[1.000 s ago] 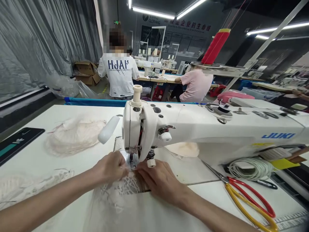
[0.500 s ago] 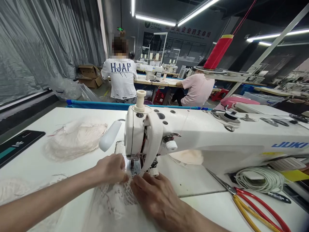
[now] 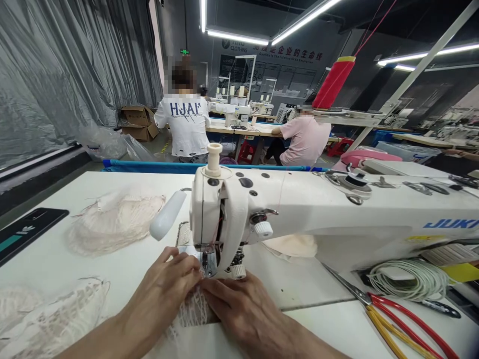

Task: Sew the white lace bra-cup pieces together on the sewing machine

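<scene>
Lace fabric [image 3: 190,313]: lay directly under our fingertips, running back toward us from the presser foot [image 3: 208,260].
Left hand [image 3: 164,286]: fingers curled, pinching lace, nearest needle.
Right hand [image 3: 239,309]: flat, pressing lace onto table [image 3: 56,254].

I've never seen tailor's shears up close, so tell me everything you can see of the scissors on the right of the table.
The scissors lie flat on the white table, right of the sewing machine. Slim metal blades look closed and point up-left toward the machine; the long looped handles, one red, one yellow, run to the lower right corner, partly out of frame. No hand touches them. A coil of white cord sits just behind.
</scene>
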A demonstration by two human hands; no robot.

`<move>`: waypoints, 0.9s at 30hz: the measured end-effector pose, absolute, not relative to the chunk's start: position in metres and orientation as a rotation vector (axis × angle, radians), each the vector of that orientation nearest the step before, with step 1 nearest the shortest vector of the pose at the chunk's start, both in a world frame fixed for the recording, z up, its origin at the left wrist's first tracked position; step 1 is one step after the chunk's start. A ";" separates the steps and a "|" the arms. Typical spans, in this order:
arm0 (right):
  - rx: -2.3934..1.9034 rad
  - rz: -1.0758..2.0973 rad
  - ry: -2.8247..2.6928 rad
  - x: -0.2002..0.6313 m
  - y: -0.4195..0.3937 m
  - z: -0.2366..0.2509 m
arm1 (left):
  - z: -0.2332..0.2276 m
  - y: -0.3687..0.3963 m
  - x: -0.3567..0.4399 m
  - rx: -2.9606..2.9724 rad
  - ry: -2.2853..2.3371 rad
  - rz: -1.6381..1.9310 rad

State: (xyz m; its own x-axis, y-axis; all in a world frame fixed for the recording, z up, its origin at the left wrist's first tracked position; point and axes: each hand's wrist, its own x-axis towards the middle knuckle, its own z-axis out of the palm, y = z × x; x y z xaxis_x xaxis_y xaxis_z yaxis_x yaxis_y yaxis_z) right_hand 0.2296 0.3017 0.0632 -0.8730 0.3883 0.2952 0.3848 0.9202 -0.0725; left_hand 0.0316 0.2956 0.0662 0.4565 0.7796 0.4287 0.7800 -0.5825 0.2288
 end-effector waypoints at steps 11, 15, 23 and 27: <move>-0.725 -0.163 -2.755 0.232 0.308 0.055 | 0.052 0.298 0.032 -2.755 -1.535 -0.754; -0.759 -0.165 -2.772 0.232 0.307 0.058 | 0.044 0.298 0.030 -2.697 -1.654 -0.827; -0.755 -0.135 -2.786 0.234 0.305 0.058 | 0.041 0.298 0.030 -2.697 -1.534 -0.781; -0.761 -0.137 -2.770 0.233 0.305 0.057 | 0.040 0.300 0.032 -2.714 -1.485 -0.758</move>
State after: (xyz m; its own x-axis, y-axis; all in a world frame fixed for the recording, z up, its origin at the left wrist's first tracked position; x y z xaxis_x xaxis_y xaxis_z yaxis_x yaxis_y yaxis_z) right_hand 0.2334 0.3046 0.0568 -0.8275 0.4882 0.2773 0.5132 0.8580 0.0209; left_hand 0.0322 0.2998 0.0404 0.4522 0.8044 0.3853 0.7838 -0.5646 0.2587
